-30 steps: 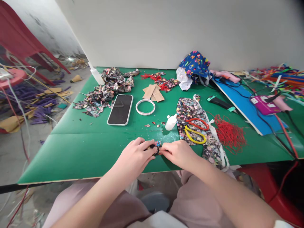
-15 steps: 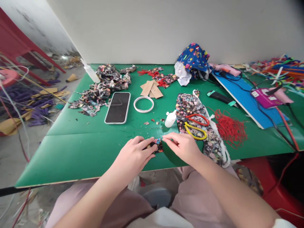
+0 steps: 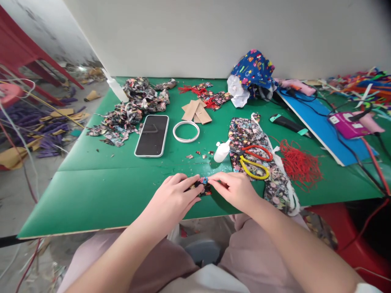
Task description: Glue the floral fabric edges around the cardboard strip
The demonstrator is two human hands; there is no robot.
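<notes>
1. Two hands meet over one small floral fabric piece (image 3: 204,187), which lies flat on the green desk (image 3: 116,191) close to its near edge, right in front of the person.
2. The left hand (image 3: 172,199) comes in from the left and rests on the piece's left part, fingers laid flat and pressing it to the desk; it is narrowed onto the cloth rather than spread.
3. The right hand (image 3: 235,189) comes in from the right, thumb and forefinger closed in a pinch on the piece's upper right corner.
4. The piece lies between the two hands, touching both; neither is nearer. Its long axis seems to run left to right, along the line joining the fingertips, though the fingers hide much of it.
5. Beyond the hands, farther up the desk, stand a small white bottle (image 3: 221,151) and the yellow-and-red scissors (image 3: 253,160), which lie on a larger floral cloth (image 3: 244,134) to the right. The scissors are nearer the right hand.
6. A phone (image 3: 152,135) and a white ring (image 3: 186,132) lie well apart, beyond the left hand.
</notes>
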